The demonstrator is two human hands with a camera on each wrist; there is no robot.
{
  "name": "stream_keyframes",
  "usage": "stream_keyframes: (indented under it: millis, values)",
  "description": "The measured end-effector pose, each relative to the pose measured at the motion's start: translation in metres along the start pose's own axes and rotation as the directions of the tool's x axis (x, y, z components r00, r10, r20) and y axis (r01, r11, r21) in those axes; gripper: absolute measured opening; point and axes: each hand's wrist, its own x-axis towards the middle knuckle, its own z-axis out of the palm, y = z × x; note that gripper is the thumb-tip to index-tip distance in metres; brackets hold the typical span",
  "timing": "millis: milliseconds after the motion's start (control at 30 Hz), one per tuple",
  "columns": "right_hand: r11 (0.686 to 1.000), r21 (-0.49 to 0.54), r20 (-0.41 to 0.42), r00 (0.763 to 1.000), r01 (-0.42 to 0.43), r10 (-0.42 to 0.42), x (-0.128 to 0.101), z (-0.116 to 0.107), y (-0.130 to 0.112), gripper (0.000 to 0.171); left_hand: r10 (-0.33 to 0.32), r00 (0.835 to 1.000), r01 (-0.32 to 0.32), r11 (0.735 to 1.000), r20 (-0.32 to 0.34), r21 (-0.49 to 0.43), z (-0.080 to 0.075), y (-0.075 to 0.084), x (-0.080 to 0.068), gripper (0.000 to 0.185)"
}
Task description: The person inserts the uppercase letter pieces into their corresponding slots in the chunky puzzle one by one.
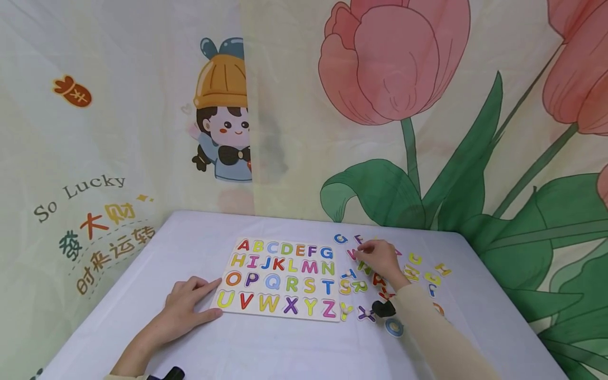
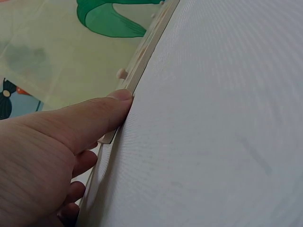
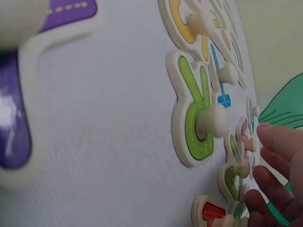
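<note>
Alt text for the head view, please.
A person's left hand rests on the left edge of an alphabet puzzle board on a white table, while the right hand reaches among loose letter pieces scattered beside it.

The table cloth (image 2: 222, 118) is white woven cloth, matt, with a fine rough weave. The letter board (image 1: 280, 278) looks like pale wood, smooth at the edge. The loose letters (image 3: 199, 118) are wood too, with shiny painted tops and round pegs.
</note>
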Motion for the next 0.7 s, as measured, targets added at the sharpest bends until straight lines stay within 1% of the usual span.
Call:
stream_keyframes:
  millis: [133, 400, 567, 700]
  values:
    - [0.999, -0.023, -0.026, 0.999, -0.037, 0.036, -0.0010, 0.0045, -0.0027, 0.029, -0.005, 1.000, 0.005, 1.000, 0.002, -0.004, 0.0001, 0.0004, 0.0002, 0.086]
    - [0.993, -0.031, -0.040, 0.993, -0.115, 0.114, 0.0006, 0.0092, -0.0069, 0.028, 0.002, 1.000, -0.002, 1.000, -0.004, -0.006, 0.0003, 0.0005, 0.0001, 0.086]
    - [0.993, -0.044, -0.043, 0.993, -0.109, 0.107, 0.0022, 0.0101, -0.0066, 0.028, -0.009, 1.000, 0.009, 1.000, 0.004, -0.018, -0.0004, 0.0013, -0.0003, 0.086]
    - [0.995, -0.045, -0.024, 0.996, -0.088, 0.087, 0.0036, 0.0099, -0.0052, 0.028, -0.020, 1.000, 0.020, 1.000, 0.005, -0.022, 0.0008, 0.0008, -0.0005, 0.086]
